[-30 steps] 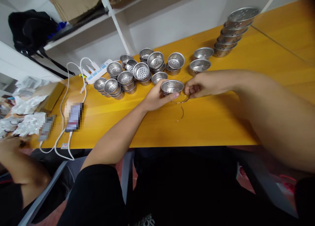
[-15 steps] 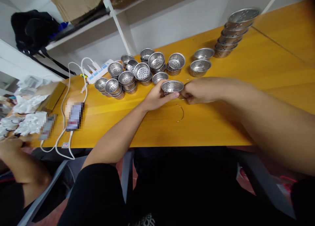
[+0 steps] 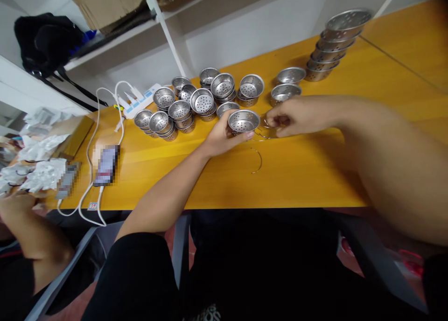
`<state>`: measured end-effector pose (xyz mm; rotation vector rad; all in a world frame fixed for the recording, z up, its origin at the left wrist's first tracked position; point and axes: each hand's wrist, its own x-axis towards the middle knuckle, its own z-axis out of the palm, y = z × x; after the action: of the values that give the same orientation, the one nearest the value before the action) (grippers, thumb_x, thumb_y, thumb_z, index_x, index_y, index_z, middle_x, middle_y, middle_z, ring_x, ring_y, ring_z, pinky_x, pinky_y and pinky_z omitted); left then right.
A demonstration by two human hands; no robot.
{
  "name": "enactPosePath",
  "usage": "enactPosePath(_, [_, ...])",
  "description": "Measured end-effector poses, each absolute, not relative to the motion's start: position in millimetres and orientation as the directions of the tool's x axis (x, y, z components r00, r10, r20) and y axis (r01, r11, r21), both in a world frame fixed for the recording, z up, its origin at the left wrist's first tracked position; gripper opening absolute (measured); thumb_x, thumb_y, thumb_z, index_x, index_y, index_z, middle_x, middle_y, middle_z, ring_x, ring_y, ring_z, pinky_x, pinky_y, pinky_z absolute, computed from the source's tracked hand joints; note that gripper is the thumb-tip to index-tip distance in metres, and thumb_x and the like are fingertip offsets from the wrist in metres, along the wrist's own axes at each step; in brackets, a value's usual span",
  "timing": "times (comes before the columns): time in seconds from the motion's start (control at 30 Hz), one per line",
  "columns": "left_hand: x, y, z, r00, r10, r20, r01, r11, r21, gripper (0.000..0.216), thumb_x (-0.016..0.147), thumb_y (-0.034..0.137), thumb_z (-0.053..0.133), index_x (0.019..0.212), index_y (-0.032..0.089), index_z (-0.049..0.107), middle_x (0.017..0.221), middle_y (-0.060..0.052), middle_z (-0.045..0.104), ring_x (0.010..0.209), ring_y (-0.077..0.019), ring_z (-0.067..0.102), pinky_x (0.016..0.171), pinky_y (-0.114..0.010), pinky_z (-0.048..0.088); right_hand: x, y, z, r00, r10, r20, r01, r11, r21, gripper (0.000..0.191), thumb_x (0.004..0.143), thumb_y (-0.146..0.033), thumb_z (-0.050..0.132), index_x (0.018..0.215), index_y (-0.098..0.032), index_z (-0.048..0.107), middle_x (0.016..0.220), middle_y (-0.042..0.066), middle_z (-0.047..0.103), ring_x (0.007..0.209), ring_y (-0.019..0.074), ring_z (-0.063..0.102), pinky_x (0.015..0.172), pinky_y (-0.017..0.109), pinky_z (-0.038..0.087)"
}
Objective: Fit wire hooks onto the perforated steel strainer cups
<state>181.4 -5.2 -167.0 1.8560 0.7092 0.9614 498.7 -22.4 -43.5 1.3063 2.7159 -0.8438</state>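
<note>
My left hand (image 3: 223,136) is wrapped round a small perforated steel strainer cup (image 3: 244,121), held just above the yellow table (image 3: 315,171). My right hand (image 3: 293,117) is to the right of the cup, fingers pinched on a thin wire handle (image 3: 266,133) beside the cup's rim. Another curved wire (image 3: 258,160) lies loose on the table below the cup.
Several strainer cups (image 3: 196,104) cluster behind my left hand; two shallow bowls (image 3: 285,91) and a stack of bowls (image 3: 332,45) stand at the right back. A power strip (image 3: 140,101), white cables, a phone (image 3: 105,164) and crumpled wrappers lie left. Another person's arm (image 3: 24,237) is at lower left.
My right hand drew back to the right and up from the cup, bringing a wire handle with it. The left hand and cup shifted up a little.
</note>
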Motion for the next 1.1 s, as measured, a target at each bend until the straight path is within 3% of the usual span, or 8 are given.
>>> enactPosePath(0.3, [180, -14, -149, 0.477, 0.801, 0.362, 0.111, -0.463, 0.879, 0.117, 0.077, 0.082, 0.117, 0.163, 0.026, 0.061, 0.158, -0.017, 0.079, 0.143, -0.0364, 0.084, 0.131, -0.063, 0.074, 492, -26, -39, -0.647, 0.745, -0.163, 0.715, 0.518, -0.47, 0.024, 0.101, -0.028, 0.083, 0.095, -0.028, 0.059, 0.087, 0.004, 0.069, 0.082, 0.0247, 0.057, 0.087, 0.048, 0.045])
enactPosePath(0.57, [179, -14, -143, 0.47, 0.792, 0.39, 0.139, -0.503, 0.853, 0.109, 0.072, 0.083, 0.12, 0.149, 0.024, 0.07, 0.147, -0.015, 0.083, 0.138, -0.0376, 0.083, 0.132, -0.068, 0.071, 485, -30, -39, -0.448, 0.879, 0.16, 0.66, 0.446, -0.605, 0.033, 0.105, -0.046, 0.087, 0.106, -0.03, 0.058, 0.106, 0.012, 0.075, 0.102, 0.034, 0.067, 0.103, 0.055, 0.055])
enactPosePath(0.67, [180, -14, -146, 0.454, 0.818, 0.353, 0.109, -0.444, 0.889, 0.116, 0.072, 0.085, 0.119, 0.156, 0.027, 0.063, 0.151, -0.015, 0.081, 0.134, -0.0357, 0.084, 0.126, -0.066, 0.074, 478, -32, -42, -0.377, 0.903, 0.204, 0.631, 0.412, -0.657, 0.032, 0.105, -0.049, 0.087, 0.114, -0.03, 0.064, 0.117, 0.018, 0.079, 0.108, 0.0392, 0.073, 0.105, 0.058, 0.06])
enactPosePath(0.8, [181, -14, -147, 0.458, 0.827, 0.327, 0.064, -0.397, 0.916, 0.117, 0.071, 0.082, 0.12, 0.155, 0.028, 0.059, 0.152, -0.016, 0.081, 0.134, -0.0352, 0.085, 0.125, -0.065, 0.075, 471, -32, -47, -0.348, 0.915, 0.205, 0.616, 0.388, -0.686, 0.035, 0.115, -0.063, 0.078, 0.126, -0.03, 0.074, 0.127, 0.019, 0.083, 0.115, 0.0406, 0.075, 0.109, 0.059, 0.063])
enactPosePath(0.97, [180, -11, -151, 0.46, 0.83, 0.314, 0.088, -0.395, 0.915, 0.117, 0.074, 0.083, 0.118, 0.158, 0.026, 0.06, 0.154, -0.017, 0.081, 0.142, -0.0369, 0.084, 0.132, -0.067, 0.072, 469, -32, -52, -0.355, 0.911, 0.209, 0.592, 0.392, -0.705, 0.05, 0.118, -0.08, 0.074, 0.132, -0.032, 0.078, 0.107, 0.012, 0.076, 0.098, 0.0351, 0.066, 0.1, 0.057, 0.061])
enactPosePath(1.1, [180, -8, -153, 0.462, 0.813, 0.355, 0.091, -0.442, 0.893, 0.117, 0.076, 0.087, 0.115, 0.161, 0.026, 0.062, 0.158, -0.018, 0.078, 0.143, -0.0375, 0.083, 0.132, -0.068, 0.072, 464, -35, -52, -0.33, 0.92, 0.213, 0.61, 0.38, -0.695, 0.073, 0.118, -0.095, 0.065, 0.148, -0.03, 0.08, 0.088, 0.007, 0.066, 0.087, 0.0338, 0.062, 0.093, 0.058, 0.062])
